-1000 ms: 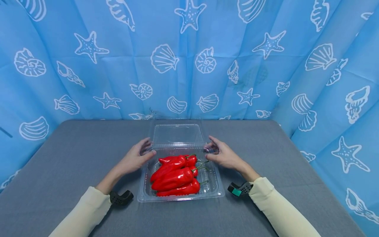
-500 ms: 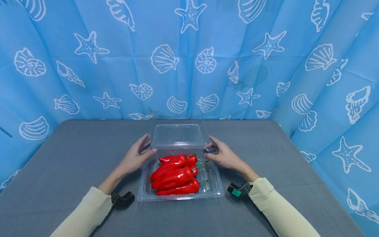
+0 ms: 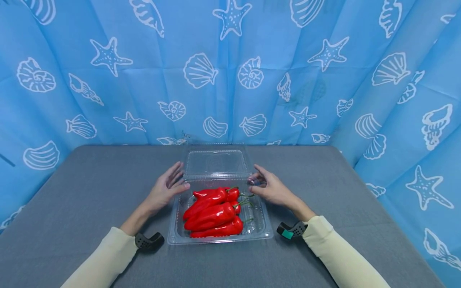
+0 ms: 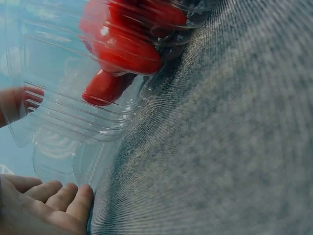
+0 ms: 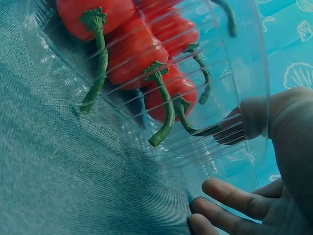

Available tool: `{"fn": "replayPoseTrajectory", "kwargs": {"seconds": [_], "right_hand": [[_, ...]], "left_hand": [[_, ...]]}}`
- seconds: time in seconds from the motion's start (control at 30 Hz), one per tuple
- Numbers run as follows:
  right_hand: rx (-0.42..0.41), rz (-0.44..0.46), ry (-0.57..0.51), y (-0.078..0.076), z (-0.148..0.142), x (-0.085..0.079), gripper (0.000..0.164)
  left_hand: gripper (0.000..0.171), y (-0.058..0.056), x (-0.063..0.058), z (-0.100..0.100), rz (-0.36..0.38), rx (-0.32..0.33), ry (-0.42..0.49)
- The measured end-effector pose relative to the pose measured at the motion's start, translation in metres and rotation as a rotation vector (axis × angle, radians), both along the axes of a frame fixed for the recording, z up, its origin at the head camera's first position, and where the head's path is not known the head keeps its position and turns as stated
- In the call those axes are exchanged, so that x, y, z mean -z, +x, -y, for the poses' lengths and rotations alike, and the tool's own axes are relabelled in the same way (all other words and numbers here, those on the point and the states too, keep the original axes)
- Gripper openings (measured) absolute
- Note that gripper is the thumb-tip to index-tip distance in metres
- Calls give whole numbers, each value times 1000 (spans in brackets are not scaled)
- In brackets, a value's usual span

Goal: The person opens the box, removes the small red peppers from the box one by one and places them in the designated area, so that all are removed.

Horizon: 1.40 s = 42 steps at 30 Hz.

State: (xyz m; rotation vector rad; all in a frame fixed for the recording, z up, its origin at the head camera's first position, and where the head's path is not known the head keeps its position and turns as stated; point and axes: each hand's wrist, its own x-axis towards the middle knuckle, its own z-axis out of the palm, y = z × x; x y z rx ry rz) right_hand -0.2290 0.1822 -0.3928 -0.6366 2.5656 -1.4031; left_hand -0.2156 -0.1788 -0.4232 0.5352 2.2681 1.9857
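A clear plastic clamshell box [image 3: 266, 230] stands on the table with its lid [image 3: 216, 162] laid back on the far side. Several red peppers [image 3: 210, 216] with green stems lie inside. My left hand [image 3: 163, 190] is at the box's far left corner, thumb over the rim and fingers spread outside. At the far right corner is my right hand [image 3: 271, 186], its thumb reaching over the rim. In the right wrist view that thumb [image 5: 244, 120] shows through the clear wall, while the other fingers [image 5: 234, 200] extend loosely outside, near the cloth.
A grey cloth [image 3: 115, 180] covers the table. Behind it hangs a blue curtain [image 3: 144, 56] with white shells and starfish, which also runs down the right side. Black wrist cameras sit at both sleeve cuffs [image 3: 318, 228].
My left hand's fingers have lifted and spread slightly, shifting a little away from me. The right hand, the box and the peppers stay nearly as they were.
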Motion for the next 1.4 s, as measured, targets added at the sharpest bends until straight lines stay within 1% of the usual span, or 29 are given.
{"fn": "replayPoseTrajectory", "kwargs": {"seconds": [0.1,0.2,0.27,0.43,0.5,0.63,0.73,0.83,0.97,1.1,1.23,1.4], "right_hand": [[25,9,20,1,0,-4,84],[57,-6,47,3,-1,-10,87],[78,-45,71,5,-1,-15,85],[93,-197,124,11,-2,-30,74],[85,-235,127,14,-1,-36,70],[59,-269,111,22,2,-46,67],[3,-292,69,29,5,-52,64],[-87,-298,19,35,9,-56,62],[-212,-266,-26,42,17,-56,63],[-309,-218,-72,45,24,-52,63],[-366,-147,-119,47,30,-44,63],[-407,-64,-137,49,35,-36,59]], "left_hand": [[85,-1,1,-1,1,-6,-8],[85,-1,2,-1,-3,-5,-10],[85,-1,2,-1,-6,-4,-10],[85,-1,2,-1,-9,-5,-11],[85,-1,2,-1,-9,-7,-14],[85,-1,2,-1,-11,-7,-23],[85,-1,2,0,-10,-7,-27],[85,-1,2,0,-7,-10,-27],[85,-1,2,0,-2,-15,-31],[85,-2,2,0,-2,-18,-36],[85,-2,2,0,-3,-15,-34],[86,-2,2,0,-4,-12,-26]]}}
